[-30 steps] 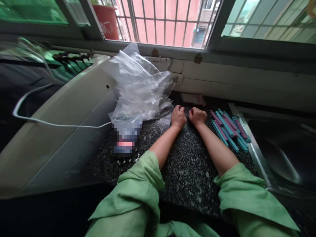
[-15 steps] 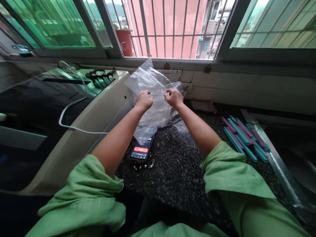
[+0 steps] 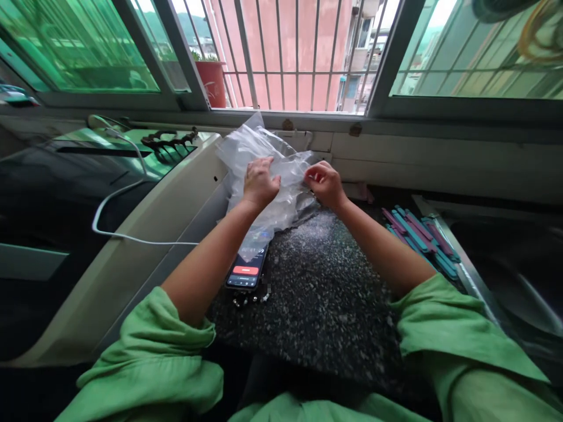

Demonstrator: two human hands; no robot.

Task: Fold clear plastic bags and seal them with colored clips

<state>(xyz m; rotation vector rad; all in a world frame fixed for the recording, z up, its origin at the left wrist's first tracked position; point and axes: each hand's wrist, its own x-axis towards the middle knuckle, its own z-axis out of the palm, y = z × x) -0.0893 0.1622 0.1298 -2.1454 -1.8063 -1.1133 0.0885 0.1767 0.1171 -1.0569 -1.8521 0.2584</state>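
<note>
Clear plastic bag (image 3: pixel 268 176), crumpled, sits at the back of the dark speckled surface (image 3: pixel 325 305), leaning against the wall under the window and touching the cream appliance (image 3: pixel 145 234) on its left. Left hand (image 3: pixel 259 183) lies on top of the bag, fingers curled, grip pressed into the film. Right hand (image 3: pixel 324 184) is at the bag's right edge, grip pinching a fold of plastic between thumb and fingertips. Bag's lower flap drapes over the top of a phone (image 3: pixel 246 271) lying flat on the surface, screen lit.

Risks, as a judgement: pulling the bag could drag or nudge the phone toward the surface's front edge, since the film overlaps it; thin film may tear if both hands pull apart. The white cable (image 3: pixel 127 193) looping across the appliance runs toward the bag and could snag. Small beads (image 3: pixel 250 299) just beside the phone might scatter if knocked.

Blue and pink sticks (image 3: pixel 420 237) are stacked to the right, well apart from the hands, beside the sink (image 3: pixel 505 275).

Writing: phone shows a red button and digits, too small to read. No brands legible.
</note>
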